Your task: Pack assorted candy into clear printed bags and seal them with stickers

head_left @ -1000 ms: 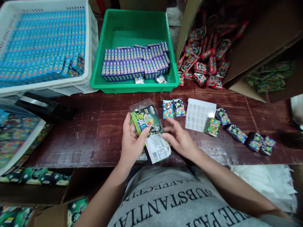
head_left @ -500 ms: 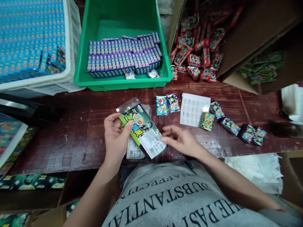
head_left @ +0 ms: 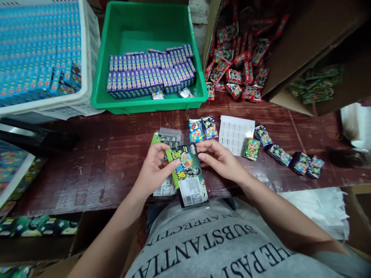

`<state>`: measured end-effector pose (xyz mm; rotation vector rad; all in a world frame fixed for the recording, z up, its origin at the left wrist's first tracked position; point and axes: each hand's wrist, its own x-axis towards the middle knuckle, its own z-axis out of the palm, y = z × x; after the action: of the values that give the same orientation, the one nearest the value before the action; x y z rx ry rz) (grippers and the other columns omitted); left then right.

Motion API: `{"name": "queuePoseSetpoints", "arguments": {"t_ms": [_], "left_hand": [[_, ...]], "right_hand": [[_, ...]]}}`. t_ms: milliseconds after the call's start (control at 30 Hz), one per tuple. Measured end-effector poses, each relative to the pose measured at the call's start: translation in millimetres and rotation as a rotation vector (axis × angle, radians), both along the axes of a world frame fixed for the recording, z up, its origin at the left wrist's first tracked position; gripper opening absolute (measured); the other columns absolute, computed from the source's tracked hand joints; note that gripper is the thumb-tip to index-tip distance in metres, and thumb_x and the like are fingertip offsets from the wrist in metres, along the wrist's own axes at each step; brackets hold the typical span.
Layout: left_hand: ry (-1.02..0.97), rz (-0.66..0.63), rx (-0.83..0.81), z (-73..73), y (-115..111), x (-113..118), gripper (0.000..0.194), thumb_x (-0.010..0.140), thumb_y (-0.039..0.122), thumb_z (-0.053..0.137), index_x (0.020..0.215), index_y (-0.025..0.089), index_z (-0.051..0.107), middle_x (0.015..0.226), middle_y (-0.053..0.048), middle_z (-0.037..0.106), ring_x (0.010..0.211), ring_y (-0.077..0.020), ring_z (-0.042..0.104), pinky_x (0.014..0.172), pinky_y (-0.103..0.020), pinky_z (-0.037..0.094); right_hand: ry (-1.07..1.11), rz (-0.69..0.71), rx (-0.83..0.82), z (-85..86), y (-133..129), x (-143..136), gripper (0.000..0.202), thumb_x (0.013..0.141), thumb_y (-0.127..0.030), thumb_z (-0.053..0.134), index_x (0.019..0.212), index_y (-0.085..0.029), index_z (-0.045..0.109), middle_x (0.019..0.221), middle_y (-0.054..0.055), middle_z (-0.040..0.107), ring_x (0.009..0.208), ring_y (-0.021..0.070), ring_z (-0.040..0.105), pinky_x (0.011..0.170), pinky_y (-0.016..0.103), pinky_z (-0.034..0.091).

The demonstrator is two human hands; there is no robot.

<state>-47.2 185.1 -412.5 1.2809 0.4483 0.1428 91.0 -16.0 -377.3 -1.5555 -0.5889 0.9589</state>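
Observation:
A flat black-and-green candy packet [head_left: 188,170] with a white label lies between my hands, above the table's near edge. My left hand [head_left: 158,166] pinches its left edge, thumb on top. At its upper right edge my right hand [head_left: 218,158] closes thumb and fingers on it. Behind and left of it lies another similar packet [head_left: 165,135] in clear film, partly covered. Just beyond are a small blue candy pack [head_left: 196,130] and a small purple candy pack [head_left: 210,127]. Right of these lies a white sticker sheet [head_left: 235,129], with a small green box [head_left: 251,149] on its corner.
Several small dark packs [head_left: 278,154] lie in a row at right. A green bin [head_left: 150,107] holds rows of purple packs; a white crate [head_left: 87,77] of blue packs stands left. Red packs [head_left: 234,77] spill from a cardboard box [head_left: 292,58].
The candy packet has moved right and turned more upright. My right hand, which was beside its lower right, has moved up to its upper right edge. More of the packet behind is uncovered.

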Motion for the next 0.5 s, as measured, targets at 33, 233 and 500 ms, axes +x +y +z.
{"name": "queuePoseSetpoints", "arguments": {"t_ms": [33,233,500], "left_hand": [[0.006,-0.028,0.005,-0.4,1.1,-1.3,0.043,0.082,0.030,0.080,0.111,0.028,0.048,0.100,-0.002,0.070,0.083,-0.0167,0.069,0.069,-0.028,0.058],[-0.009,-0.065,0.046,-6.8,9.1,-0.2,0.019,0.097,0.040,0.062,0.106,0.025,0.062,0.119,-0.007,0.068,0.101,-0.0208,0.068,0.086,-0.037,0.058],[-0.025,-0.004,0.267,10.9,5.8,21.7,0.024,0.092,0.033,0.068,0.115,0.026,0.070,0.106,-0.005,0.076,0.101,-0.0216,0.069,0.092,-0.039,0.053]], "right_hand": [[0.019,-0.006,0.007,-1.9,2.8,1.9,0.029,0.096,-0.041,0.065,0.120,-0.026,0.059,0.114,0.004,0.067,0.094,0.0149,0.068,0.079,0.030,0.061],[-0.121,0.027,-0.011,-4.5,6.6,10.1,0.029,0.094,-0.040,0.068,0.119,-0.027,0.062,0.101,0.001,0.063,0.087,0.0127,0.063,0.076,0.028,0.056],[-0.419,0.004,-0.026,8.1,4.1,18.7,0.028,0.097,-0.030,0.063,0.124,-0.030,0.067,0.123,0.004,0.072,0.115,0.0188,0.067,0.105,0.042,0.051]]}}
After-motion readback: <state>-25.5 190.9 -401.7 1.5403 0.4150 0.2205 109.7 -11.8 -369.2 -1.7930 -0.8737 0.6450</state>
